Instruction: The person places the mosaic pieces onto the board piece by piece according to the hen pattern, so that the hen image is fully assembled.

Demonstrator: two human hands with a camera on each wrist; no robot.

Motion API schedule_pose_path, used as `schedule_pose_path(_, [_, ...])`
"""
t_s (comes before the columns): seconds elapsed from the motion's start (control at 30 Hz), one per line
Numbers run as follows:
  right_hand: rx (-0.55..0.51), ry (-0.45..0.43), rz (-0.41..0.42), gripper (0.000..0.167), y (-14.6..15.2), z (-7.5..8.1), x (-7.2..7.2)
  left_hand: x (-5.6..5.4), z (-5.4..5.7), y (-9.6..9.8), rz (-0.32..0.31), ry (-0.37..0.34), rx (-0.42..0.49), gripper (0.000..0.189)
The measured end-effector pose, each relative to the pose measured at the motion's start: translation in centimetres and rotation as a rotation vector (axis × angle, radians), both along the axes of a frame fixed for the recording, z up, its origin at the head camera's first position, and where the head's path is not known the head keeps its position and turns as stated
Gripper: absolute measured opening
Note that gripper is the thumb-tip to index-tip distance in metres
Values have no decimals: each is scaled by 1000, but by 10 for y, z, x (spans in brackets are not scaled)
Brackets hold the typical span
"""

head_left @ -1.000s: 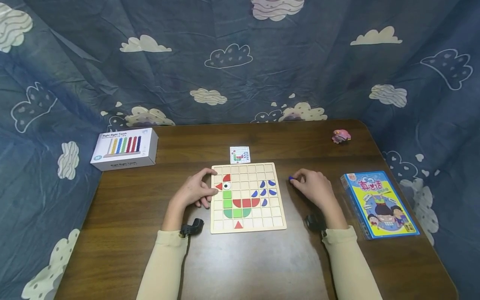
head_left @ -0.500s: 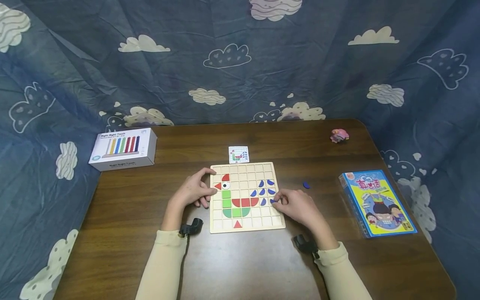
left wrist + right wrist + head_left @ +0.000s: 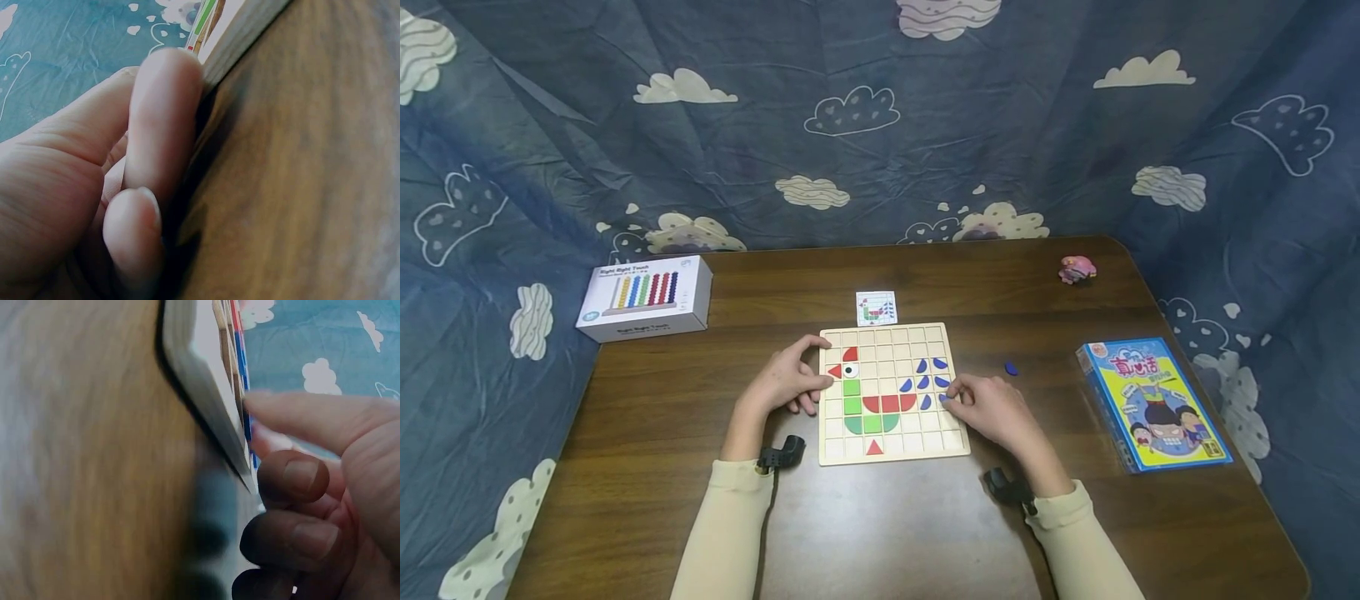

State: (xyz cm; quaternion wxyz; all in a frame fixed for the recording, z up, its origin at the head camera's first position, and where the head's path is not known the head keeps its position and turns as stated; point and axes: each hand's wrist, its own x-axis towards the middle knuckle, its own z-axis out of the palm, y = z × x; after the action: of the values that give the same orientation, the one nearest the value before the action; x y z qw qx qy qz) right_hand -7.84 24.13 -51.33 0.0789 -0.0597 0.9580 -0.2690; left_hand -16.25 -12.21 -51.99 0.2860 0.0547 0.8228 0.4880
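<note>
A wooden grid board point(image 3: 910, 446) lies mid-table, its coloured pieces forming a bird: red beak point(image 3: 835, 372), white eye tile point(image 3: 850, 370), green squares point(image 3: 852, 387), red body row point(image 3: 890, 404), and several blue curved pieces at the right. My left hand point(image 3: 782, 379) rests on the board's left edge, thumb and index finger touching the rim, other fingers bent beside it. At the right edge my right hand point(image 3: 992, 408) pinches a small blue curved piece point(image 3: 943, 397) over the rightmost column, its fingers partly hiding it. Another blue curved piece point(image 3: 1011, 368) lies on the table.
A small pattern card point(image 3: 877, 308) sits behind the board. A white box point(image 3: 647, 300) stands back left, a blue and yellow box point(image 3: 1157, 407) at the right, and a pink figurine point(image 3: 1078, 269) at the back right. A cloud-patterned curtain point(image 3: 850, 50) surrounds the table.
My right hand has moved left from the table to the board's right edge with a blue curved piece, leaving another in sight on the table. My left hand stays at the left edge.
</note>
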Motion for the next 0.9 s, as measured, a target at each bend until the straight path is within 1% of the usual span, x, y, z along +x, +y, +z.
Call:
schedule_pose_path(0.07, [-28, -9, -12, 22, 7, 1, -3, -1, 0, 0, 1, -1, -4, 64])
schedule_pose_path(0.1, [-41, -11, -35, 24, 13, 2, -5, -1, -1, 0, 3, -2, -5, 64])
schedule_pose_path(0.17, [-41, 15, -98, 27, 27, 2, -9, -1, -1, 0, 2, 0, -5, 63])
schedule_pose_path(0.3, [39, 74, -259, 34, 60, -2, -16, -1, -1, 0, 1, 2, -3, 64])
schedule_pose_path(0.37, [81, 68, -297, 38, 72, -4, -18, -1, -1, -1, 0, 3, -4, 64])
schedule_pose_path(0.47, [85, 44, -303, 40, 81, -7, -18, -1, 0, -1, 1, 0, -3, 64])
schedule_pose_path(0.6, [78, 65, -310, 33, 81, -8, -19, 0, 0, 0, 3, 2, -2, 63])
schedule_pose_path(0.7, [62, 66, -311, 29, 77, -7, -16, 0, 0, 0, 1, 4, -4, 63])
schedule_pose_path(0.8, [-12, 38, -260, 25, 65, -4, -11, 0, 0, 0, 1, 1, -5, 63])
schedule_pose_path(0.9, [-144, -25, -149, 21, 44, 0, -3, 0, 0, 1, 1, 0, -4, 63])
